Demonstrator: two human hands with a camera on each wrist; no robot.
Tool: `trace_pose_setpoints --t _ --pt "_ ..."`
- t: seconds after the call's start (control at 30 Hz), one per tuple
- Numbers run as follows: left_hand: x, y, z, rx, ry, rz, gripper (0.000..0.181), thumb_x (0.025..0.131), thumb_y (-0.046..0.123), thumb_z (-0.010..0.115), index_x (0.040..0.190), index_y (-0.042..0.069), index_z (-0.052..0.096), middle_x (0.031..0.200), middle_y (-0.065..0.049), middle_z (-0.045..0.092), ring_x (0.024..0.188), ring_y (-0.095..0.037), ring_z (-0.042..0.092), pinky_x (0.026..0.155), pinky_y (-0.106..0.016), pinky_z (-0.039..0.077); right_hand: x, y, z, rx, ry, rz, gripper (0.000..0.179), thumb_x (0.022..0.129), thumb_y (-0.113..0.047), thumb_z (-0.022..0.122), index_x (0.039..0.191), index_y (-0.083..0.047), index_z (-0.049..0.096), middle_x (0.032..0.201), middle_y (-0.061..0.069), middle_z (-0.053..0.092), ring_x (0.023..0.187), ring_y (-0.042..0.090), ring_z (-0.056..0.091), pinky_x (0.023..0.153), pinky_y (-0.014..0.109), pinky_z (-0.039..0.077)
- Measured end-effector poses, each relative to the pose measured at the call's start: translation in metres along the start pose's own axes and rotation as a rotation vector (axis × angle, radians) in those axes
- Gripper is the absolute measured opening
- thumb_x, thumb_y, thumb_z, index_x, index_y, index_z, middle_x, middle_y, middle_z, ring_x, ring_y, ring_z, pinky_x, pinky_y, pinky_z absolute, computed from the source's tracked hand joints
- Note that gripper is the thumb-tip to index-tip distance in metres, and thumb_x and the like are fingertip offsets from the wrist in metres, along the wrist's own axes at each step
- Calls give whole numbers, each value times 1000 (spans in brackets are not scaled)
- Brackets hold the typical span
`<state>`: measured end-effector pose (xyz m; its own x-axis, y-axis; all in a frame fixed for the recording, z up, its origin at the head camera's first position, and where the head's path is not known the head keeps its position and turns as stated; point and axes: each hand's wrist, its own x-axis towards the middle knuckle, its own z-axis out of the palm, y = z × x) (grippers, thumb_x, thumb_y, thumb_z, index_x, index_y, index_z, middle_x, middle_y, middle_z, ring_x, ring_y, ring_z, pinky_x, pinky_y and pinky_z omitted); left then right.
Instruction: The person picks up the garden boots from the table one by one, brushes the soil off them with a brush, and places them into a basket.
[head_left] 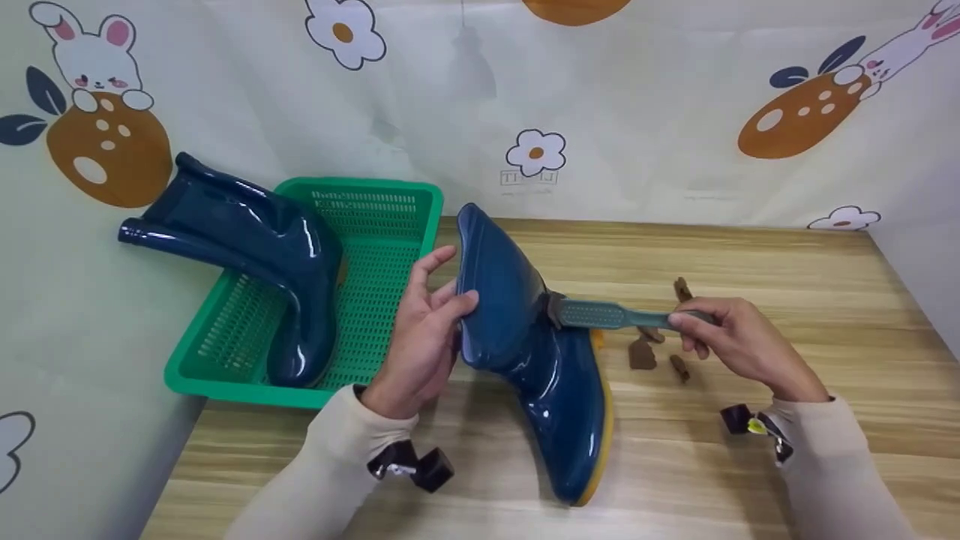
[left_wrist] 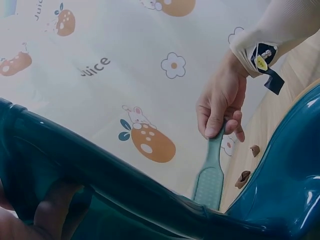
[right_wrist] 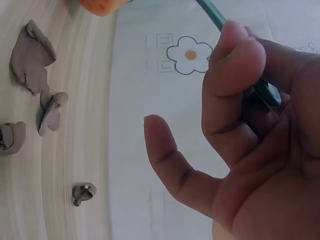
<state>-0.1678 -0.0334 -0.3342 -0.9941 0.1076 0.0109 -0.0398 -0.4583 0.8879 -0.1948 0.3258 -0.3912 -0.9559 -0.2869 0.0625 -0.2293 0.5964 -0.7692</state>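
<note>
A glossy dark blue rubber boot (head_left: 504, 296) with a yellow sole stands tilted over the wooden table, toe toward me. My left hand (head_left: 417, 346) grips it at the rim of its shaft, the thumb lying across the side that faces me. In my right hand (head_left: 744, 343) is the handle of a green long-handled brush (head_left: 592, 313), pinched between thumb and fingers. The dotted head of the brush meets the boot's ankle, where a brown clay-like lump (head_left: 554, 309) sticks. The left wrist view shows the brush head (left_wrist: 209, 187) partly hidden behind the boot shaft.
Left of the boot stands a green plastic basket (head_left: 435, 202), a second blue boot (head_left: 300, 247) leaning in it with its shaft over the rim. Several brown clay-like pieces (head_left: 643, 355) lie on the table (head_left: 825, 300) near my right hand. A printed wall covering (head_left: 645, 112) closes off the back.
</note>
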Motion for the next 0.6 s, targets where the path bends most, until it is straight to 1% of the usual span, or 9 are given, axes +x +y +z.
trace_pose_setpoints --t 0.13,0.2,0.27,0.33,0.4,0.47,0.53,0.6 --pt "-1 1 0 11 5 -3 54 90 -9 45 136 11 26 126 -24 52 101 -30 61 79 -43 52 -3 -4 -6 0 33 28 25 95 -29 53 91 -9 67 67 5 61 54 13 53 45 23 39" --pt "0 2 1 13 9 -1 53 90 -9 45 136 11 26 125 -24 52 100 -30 61 78 -43 52 -2 -7 -7 20 44 31 27 95 -30 52 90 -8 67 67 6 60 54 13 53 44 24 38" --pt "0 2 1 13 11 3 53 90 -9 45 135 11 27 125 -24 53 100 -30 62 78 -42 52 0 -11 -5 45 23 20 26 96 -28 52 90 -7 66 67 7 60 54 13 53 45 24 39" --pt "0 1 0 12 10 5 52 90 -9 44 135 11 27 125 -24 53 99 -30 62 77 -42 53 4 -14 -1 53 -18 6 26 95 -28 53 90 -6 66 66 6 59 54 14 54 46 24 41" --pt "-1 1 0 9 7 8 52 90 -9 44 135 11 27 124 -25 53 98 -29 62 77 -41 53 8 -15 4 23 -55 -11 26 95 -29 54 91 -7 66 65 4 59 53 14 54 47 24 43" --pt "-1 1 0 11 6 6 52 90 -9 44 135 11 27 124 -25 53 97 -29 62 76 -41 53 12 -13 7 -19 -69 -13 27 94 -31 54 91 -7 66 64 3 59 53 15 55 47 25 44" --pt "-2 2 -1 19 8 4 52 90 -9 44 135 10 27 124 -25 53 97 -28 62 76 -40 53 12 -10 6 -69 -49 17 29 94 -35 53 91 -9 66 65 2 59 54 15 56 47 25 44" --pt "-1 3 -1 37 14 0 52 90 -9 44 136 11 27 125 -24 53 98 -28 62 77 -40 53 9 -6 1 -92 -19 60 32 94 -37 52 92 -9 66 65 4 60 54 15 56 46 25 43"
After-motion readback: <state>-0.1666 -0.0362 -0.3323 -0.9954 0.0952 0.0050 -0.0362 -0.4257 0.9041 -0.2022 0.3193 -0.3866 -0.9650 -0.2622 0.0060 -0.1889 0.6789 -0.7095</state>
